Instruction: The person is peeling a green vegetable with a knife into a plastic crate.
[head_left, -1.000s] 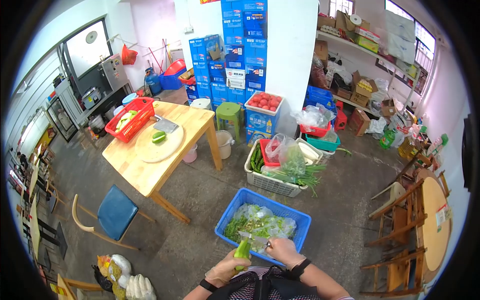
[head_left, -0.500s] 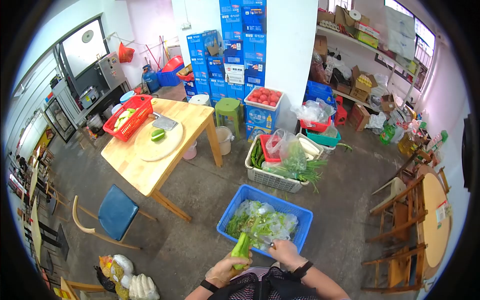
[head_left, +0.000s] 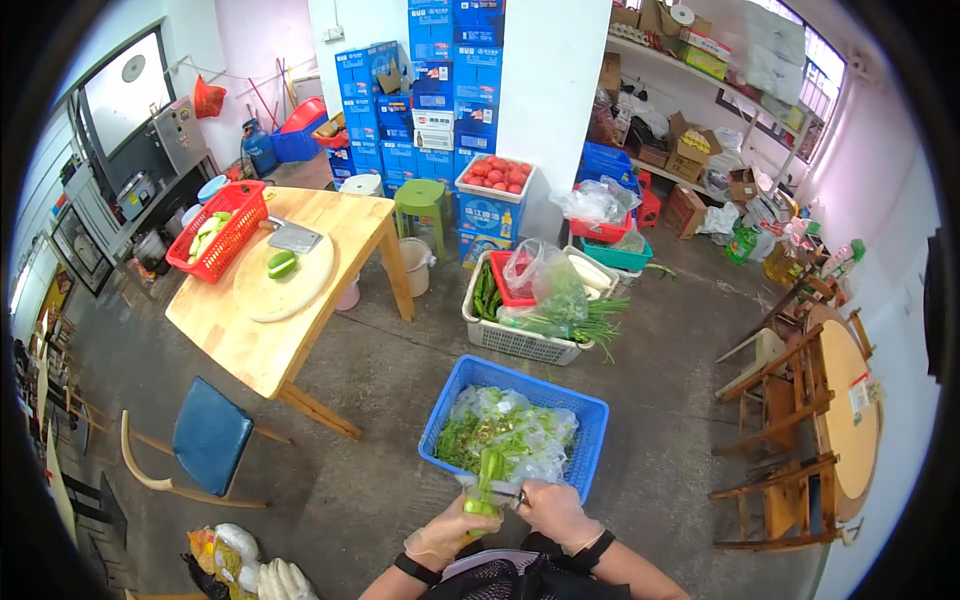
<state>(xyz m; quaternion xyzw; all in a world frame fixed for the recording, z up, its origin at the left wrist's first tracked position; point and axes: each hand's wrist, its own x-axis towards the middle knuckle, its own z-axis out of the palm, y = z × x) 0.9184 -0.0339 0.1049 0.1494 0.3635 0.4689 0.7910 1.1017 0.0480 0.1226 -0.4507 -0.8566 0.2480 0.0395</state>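
My left hand (head_left: 455,533) is wrapped round the lower part of a long pale green vegetable (head_left: 484,500), which points up and away from me. In my right hand (head_left: 558,513) is a small metal-bladed tool (head_left: 507,489) with a dark handle; its blade lies across the vegetable, and most of the handle is hidden by my fingers. Both hands seem covered by thin clear gloves. Just beyond them a blue plastic basket (head_left: 598,432) stands on the floor, holding green scraps and leaves (head_left: 495,425) among clear plastic bags.
A wooden table (head_left: 345,215) at left bears a round board (head_left: 300,290), a cleaver (head_left: 296,237), a green vegetable piece (head_left: 282,265) and a red basket (head_left: 238,240). A grey crate (head_left: 525,343) of vegetables stands ahead. A blue-seated chair (head_left: 212,435) is at left, wooden chairs (head_left: 790,445) at right.
The view has shifted, so the surroundings sit further left and higher. My right hand has moved toward my left, bringing the blade across the vegetable.
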